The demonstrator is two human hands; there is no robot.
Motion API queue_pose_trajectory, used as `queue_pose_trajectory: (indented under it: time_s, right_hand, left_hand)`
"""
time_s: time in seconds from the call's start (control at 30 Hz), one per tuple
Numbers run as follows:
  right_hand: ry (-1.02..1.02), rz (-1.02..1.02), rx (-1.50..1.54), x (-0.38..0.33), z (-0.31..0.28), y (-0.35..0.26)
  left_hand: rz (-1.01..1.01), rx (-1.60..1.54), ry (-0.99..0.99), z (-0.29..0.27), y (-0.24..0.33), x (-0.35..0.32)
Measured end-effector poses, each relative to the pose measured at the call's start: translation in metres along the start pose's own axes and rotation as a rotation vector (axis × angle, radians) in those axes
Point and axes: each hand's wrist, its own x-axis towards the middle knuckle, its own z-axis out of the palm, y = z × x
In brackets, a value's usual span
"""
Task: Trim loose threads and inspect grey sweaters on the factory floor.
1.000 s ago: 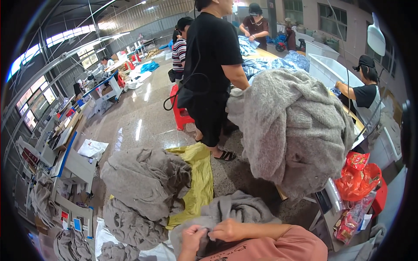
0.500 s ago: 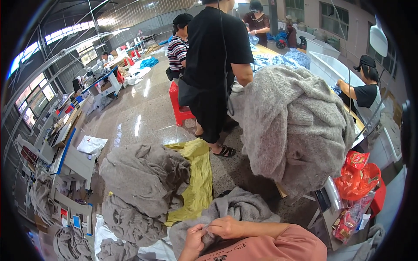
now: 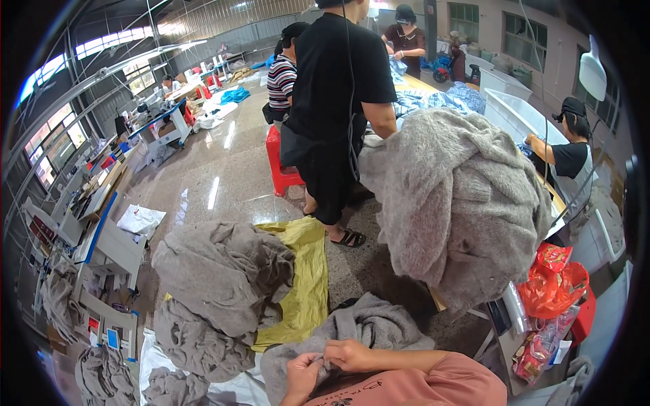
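A grey knitted garment [image 3: 369, 326] lies across my lap at the bottom middle. My left hand [image 3: 302, 376] pinches its fabric from below. My right hand [image 3: 350, 354] comes in from the right, its pink-sleeved forearm lying across, and its fingers close on the same spot of knit. The fingertips of both hands meet at one small point on the garment. What they pinch there is too small to tell.
A large heap of grey knitwear [image 3: 460, 203] covers a table to the right. More grey garments [image 3: 220, 284] lie on a yellow sheet [image 3: 308, 284] on the floor. A person in black [image 3: 338, 108] stands ahead beside a red stool [image 3: 281, 159]. Red bags [image 3: 555, 287] hang lower right.
My hands have shifted slightly on the garment and stay pinched together. The view has tilted a little, and the standing person in black has leaned toward the heap.
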Motion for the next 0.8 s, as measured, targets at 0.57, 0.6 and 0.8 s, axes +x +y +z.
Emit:
queue_pose_trajectory:
  time_s: [0.57, 0.6, 0.8]
  right_hand:
    - [-0.233, 0.178, 0.186, 0.005, 0.002, 0.026]
    - [-0.192, 0.198, 0.206, 0.002, 0.005, 0.026]
    - [-0.072, 0.329, 0.069, -0.008, 0.013, 0.007]
  left_hand:
    - [0.249, 0.472, 0.043, -0.009, -0.007, 0.005]
    - [0.246, 0.471, 0.046, -0.009, -0.007, 0.002]
    - [0.528, 0.746, 0.107, 0.0, -0.009, -0.005]
